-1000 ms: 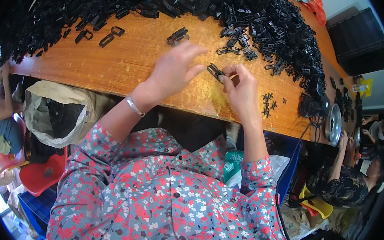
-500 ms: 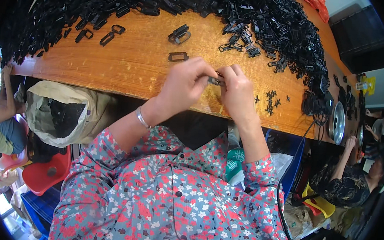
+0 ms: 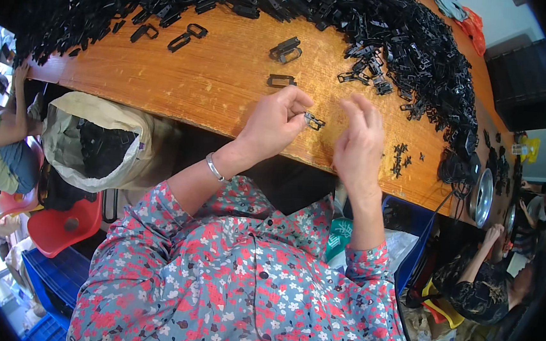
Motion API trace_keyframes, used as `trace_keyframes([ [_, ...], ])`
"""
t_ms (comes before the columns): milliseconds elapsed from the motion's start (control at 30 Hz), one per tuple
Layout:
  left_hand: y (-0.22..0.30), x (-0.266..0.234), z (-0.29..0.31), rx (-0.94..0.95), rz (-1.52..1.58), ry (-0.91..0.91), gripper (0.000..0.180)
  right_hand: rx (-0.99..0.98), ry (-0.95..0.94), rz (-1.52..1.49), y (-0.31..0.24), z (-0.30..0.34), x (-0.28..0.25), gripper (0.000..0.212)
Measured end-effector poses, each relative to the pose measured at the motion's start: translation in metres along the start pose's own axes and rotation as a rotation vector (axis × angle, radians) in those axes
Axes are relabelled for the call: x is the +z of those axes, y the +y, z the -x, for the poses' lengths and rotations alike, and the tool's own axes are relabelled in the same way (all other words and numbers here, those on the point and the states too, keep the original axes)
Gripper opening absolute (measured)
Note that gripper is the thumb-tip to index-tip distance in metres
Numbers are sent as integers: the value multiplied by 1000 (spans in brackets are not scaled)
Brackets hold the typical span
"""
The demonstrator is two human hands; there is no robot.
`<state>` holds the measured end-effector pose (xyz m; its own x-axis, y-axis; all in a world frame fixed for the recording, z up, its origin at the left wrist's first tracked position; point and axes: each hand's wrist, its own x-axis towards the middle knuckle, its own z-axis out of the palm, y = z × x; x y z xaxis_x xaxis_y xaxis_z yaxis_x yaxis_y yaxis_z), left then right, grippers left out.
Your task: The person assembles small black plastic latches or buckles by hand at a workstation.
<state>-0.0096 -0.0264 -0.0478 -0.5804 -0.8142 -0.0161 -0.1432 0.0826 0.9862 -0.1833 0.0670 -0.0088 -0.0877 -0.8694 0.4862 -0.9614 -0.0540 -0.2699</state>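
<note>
Between thumb and fingertips, my left hand [image 3: 279,121] pinches a small dark open-framed plastic part [image 3: 315,122] just above the table's near half. Apart from it, to the right, hangs my right hand [image 3: 360,139], its fingers stretched out and nothing visible in them. Several tiny black cross-shaped pieces [image 3: 401,160] lie on the wood beside that hand. A single black rectangular frame [image 3: 282,81] rests just beyond my left hand, and farther back sits a small cluster of black frames [image 3: 287,50].
A big heap of black plastic parts [image 3: 410,53] curves round the table's [image 3: 221,89] far side. Below its left edge stands an open pale sack [image 3: 108,107]. At right are a metal bowl [image 3: 481,196] and a dark cable bundle [image 3: 458,169]. Other people work at both sides.
Both hands were together at the small part. My right hand has let go and moved right, its fingers opening out, while my left hand keeps the part. The whole view has shifted slightly.
</note>
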Motion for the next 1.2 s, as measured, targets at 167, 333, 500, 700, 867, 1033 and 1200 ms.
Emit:
trace_keyframes([
  [167,-3,0,-5,-6,80,-50,29,71,5,-347,-17,11,13,20],
  [333,22,-21,-6,87,-44,-66,20,192,53,-477,-11,11,17,8],
  [500,9,-44,-34,616,-830,283,19,292,-26,-481,-13,16,17,10],
  [700,7,-25,-19,262,-588,160,32,397,-49,-452,-18,6,22,18],
  [867,13,2,11,164,-334,148,51,492,-101,-374,-18,-3,32,25],
  [1033,9,2,16,165,-304,144,57,455,-55,-340,-21,2,37,24],
  [1200,11,2,17,105,-288,129,56,452,-61,-319,-16,7,40,22],
])
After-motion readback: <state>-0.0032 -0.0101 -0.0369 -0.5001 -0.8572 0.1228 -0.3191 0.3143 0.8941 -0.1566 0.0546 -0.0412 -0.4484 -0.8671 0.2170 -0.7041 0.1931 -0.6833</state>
